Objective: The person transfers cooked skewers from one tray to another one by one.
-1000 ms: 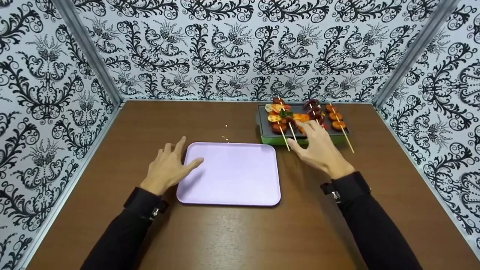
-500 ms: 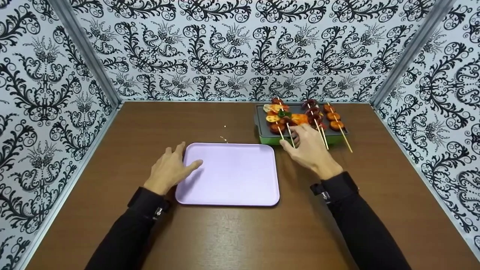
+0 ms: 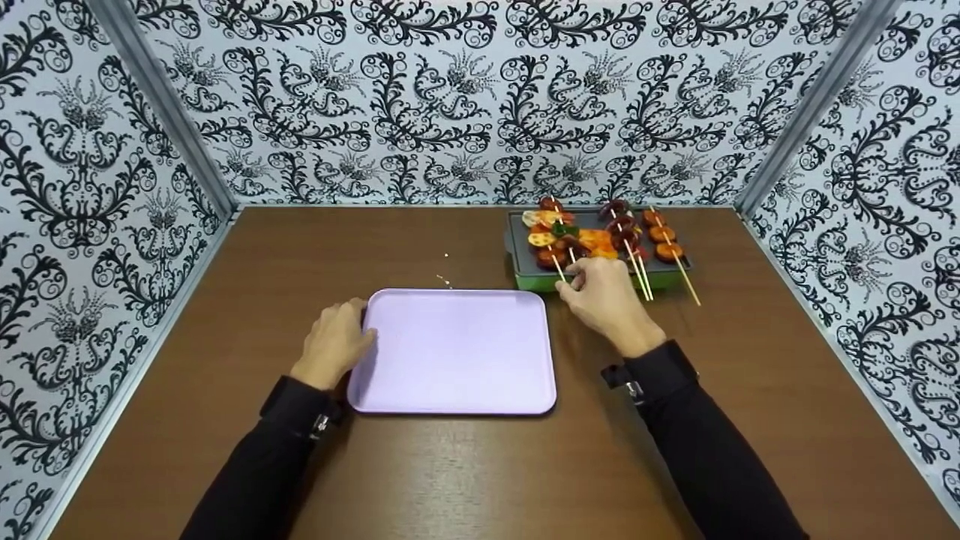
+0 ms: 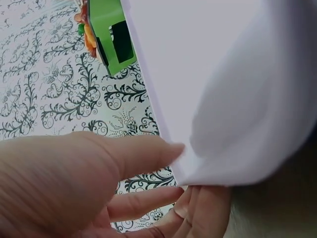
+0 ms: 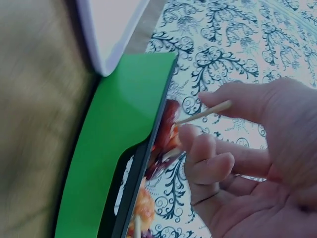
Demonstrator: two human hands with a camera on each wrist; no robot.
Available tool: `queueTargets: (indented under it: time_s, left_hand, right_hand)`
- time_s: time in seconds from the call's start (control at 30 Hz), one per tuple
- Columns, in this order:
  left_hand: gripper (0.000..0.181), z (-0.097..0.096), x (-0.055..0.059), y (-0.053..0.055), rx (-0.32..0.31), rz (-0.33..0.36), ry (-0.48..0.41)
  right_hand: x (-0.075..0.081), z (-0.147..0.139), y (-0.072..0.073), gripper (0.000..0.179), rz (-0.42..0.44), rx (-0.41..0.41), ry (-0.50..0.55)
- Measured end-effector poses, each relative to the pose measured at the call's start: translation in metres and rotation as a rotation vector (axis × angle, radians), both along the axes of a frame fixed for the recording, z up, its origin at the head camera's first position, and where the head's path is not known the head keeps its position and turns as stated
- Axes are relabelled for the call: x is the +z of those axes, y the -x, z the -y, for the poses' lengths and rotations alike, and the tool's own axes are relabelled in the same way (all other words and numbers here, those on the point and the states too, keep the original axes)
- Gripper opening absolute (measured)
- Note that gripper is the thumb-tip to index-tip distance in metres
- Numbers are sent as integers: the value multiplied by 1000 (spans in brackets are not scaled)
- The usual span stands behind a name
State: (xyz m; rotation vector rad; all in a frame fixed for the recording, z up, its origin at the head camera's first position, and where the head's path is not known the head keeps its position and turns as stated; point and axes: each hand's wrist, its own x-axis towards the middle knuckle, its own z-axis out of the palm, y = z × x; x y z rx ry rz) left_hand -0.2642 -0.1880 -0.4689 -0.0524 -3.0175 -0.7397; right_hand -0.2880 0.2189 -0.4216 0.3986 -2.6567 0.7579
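Observation:
A lilac tray (image 3: 457, 352) lies on the brown table in front of me. My left hand (image 3: 352, 334) grips its left edge; in the left wrist view the thumb (image 4: 99, 163) lies on top of the tray (image 4: 213, 74) and the fingers curl beneath it. At the back right stands a green grill pan (image 3: 600, 280) with several food skewers on its dark plate. My right hand (image 3: 581, 283) pinches the wooden stick of one skewer (image 3: 572, 253) at the pan's front edge. The right wrist view shows the stick (image 5: 205, 113) held between thumb and fingers beside the green pan (image 5: 124, 148).
Other skewers (image 3: 664, 244) lie across the pan with their sticks jutting over its front rim. A few small crumbs (image 3: 444, 280) sit just behind the tray. Patterned walls (image 3: 112, 187) close in the table on the left, back and right.
My left hand has gone from lying flat on the tray's edge to gripping it. My right hand has drawn back from over the food and closed on a skewer stick.

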Motion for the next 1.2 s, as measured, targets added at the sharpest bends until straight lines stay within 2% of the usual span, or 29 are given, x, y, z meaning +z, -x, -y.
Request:
queueTargets:
  time_s: [0.13, 0.33, 0.53, 0.73, 0.87, 1.07, 1.2]
  left_hand:
    - [46, 3, -1, 1, 6, 27, -11]
    - [45, 7, 0, 1, -8, 21, -28]
    - [45, 9, 0, 3, -14, 41, -38]
    - [44, 10, -1, 2, -13, 54, -39]
    - [44, 10, -1, 3, -16, 54, -42]
    - [45, 10, -1, 4, -16, 55, -54]
    - [43, 12, -4, 5, -42, 3, -46]
  right_hand:
    - [7, 6, -2, 21, 109, -65, 0]
    - [15, 10, -3, 14, 148, -117, -9]
    - [24, 8, 1, 12, 226, -123, -3]
    - [28, 5, 7, 7, 392, -110, 44]
    - [28, 4, 11, 8, 485, -112, 111]
    - [23, 5, 14, 7, 498, -103, 258]
    - [17, 6, 12, 8, 530, -63, 427]
